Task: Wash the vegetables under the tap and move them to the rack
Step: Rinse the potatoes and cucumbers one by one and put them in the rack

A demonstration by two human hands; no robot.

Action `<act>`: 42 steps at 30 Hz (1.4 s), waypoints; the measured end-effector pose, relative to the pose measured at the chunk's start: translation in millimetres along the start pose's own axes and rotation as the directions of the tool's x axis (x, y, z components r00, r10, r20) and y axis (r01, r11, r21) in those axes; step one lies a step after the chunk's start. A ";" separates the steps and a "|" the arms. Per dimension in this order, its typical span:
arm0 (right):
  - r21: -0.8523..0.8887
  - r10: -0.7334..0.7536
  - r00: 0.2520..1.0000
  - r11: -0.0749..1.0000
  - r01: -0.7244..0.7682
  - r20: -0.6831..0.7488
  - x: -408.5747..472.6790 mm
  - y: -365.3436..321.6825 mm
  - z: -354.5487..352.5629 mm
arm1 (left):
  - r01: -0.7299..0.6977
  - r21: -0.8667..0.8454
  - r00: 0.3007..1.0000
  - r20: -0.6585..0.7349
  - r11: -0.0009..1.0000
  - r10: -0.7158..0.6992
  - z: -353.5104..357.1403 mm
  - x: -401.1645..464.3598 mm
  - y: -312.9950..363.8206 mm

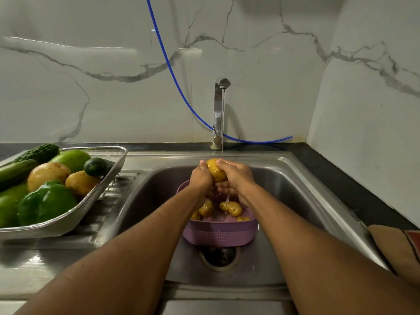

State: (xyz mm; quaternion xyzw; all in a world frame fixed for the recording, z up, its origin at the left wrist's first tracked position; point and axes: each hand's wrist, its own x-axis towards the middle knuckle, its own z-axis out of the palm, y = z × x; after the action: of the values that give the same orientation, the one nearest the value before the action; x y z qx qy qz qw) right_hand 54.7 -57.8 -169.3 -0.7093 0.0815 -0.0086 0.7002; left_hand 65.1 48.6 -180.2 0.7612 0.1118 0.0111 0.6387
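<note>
Washing stage, one potato in hand. Risk, as judged from this view: the potato (216, 170) is wet and held above the purple basket (219, 231), so a loosened grip could drop it onto the potatoes in the basket (230, 208) directly below the hands, or past the rim into the sink (295, 196) towards the drain (220, 256), which lies nearer the viewer than the hands. Carrying it dripping to the rack (75, 214), well to the left of the hands, could also let it slide free.

Left hand (201, 177): fingers curled round the potato's left side. Right hand (236, 176): fingers curled over its right side and top; both hands enclose it together. Beyond the hands, the tap (219, 110) runs, its thin stream meeting the potato's top. The rack already holds washed vegetables.
</note>
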 end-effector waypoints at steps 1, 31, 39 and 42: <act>-0.052 -0.024 0.997 0.998 0.020 -0.076 0.8 1.0 1.6 | -0.017 0.011 1.000 0.015 1.000 0.017 1.3 -1.7 -0.5; -0.406 -0.116 0.987 0.912 0.062 -0.110 6.0 -0.6 2.0 | -0.135 -0.072 0.974 0.172 0.988 0.145 15.2 -9.6 5.8; -0.322 -0.307 0.945 0.911 0.258 -0.113 0.4 -1.6 13.2 | 0.196 -0.335 0.967 0.222 0.922 -0.125 14.9 -7.3 7.5; -0.246 -0.296 0.948 0.934 0.261 -0.120 2.7 -4.2 21.6 | 0.252 -0.390 0.958 0.232 0.885 -0.170 18.9 0.2 3.4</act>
State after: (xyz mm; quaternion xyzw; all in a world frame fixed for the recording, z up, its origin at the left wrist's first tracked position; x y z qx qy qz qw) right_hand 60.5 -36.8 -165.8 -0.7860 0.0346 -0.1537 0.5979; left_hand 68.8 29.7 -180.3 0.5884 0.1276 -0.1084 0.7911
